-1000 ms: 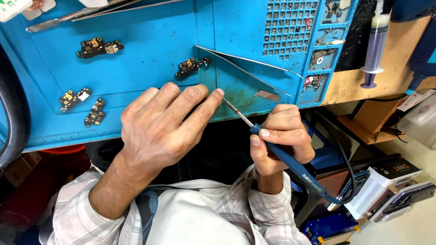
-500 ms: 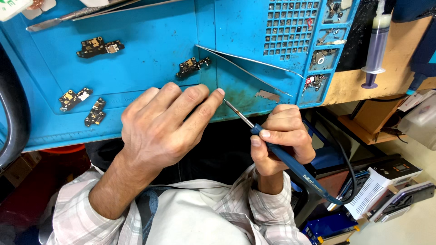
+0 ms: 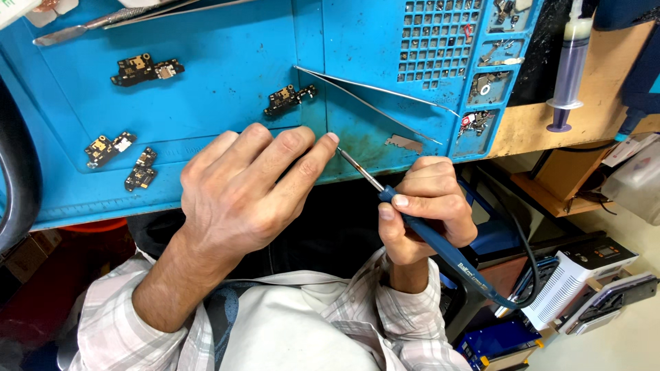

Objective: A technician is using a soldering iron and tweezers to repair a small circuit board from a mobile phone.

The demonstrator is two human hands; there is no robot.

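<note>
A slim blue-handled soldering iron with a thin metal tip is gripped in the right hand, the fingers wrapped closed round the front of the handle like a pen, so that the tip can be steered finely. Its dark cable is seen trailing off to the right, clear of the work. The tip is brought up to the fingertips of the left hand, which is laid palm down at the near edge of the blue silicone repair mat on the worktop. The left fingers are stretched out flat and close together; something small is probably being pinned under them for the iron, but it is hidden and cannot be identified.

Just beyond the left hand, a pair of long steel tweezers is left lying open across the mat, within easy reach. Several small black circuit boards with gold contacts are spread well apart on the mat, so each can be picked up singly. A small flat metal shield piece lies near the iron's tip. A clear syringe with a purplish body stands upright on the wooden surface at the far right.
</note>
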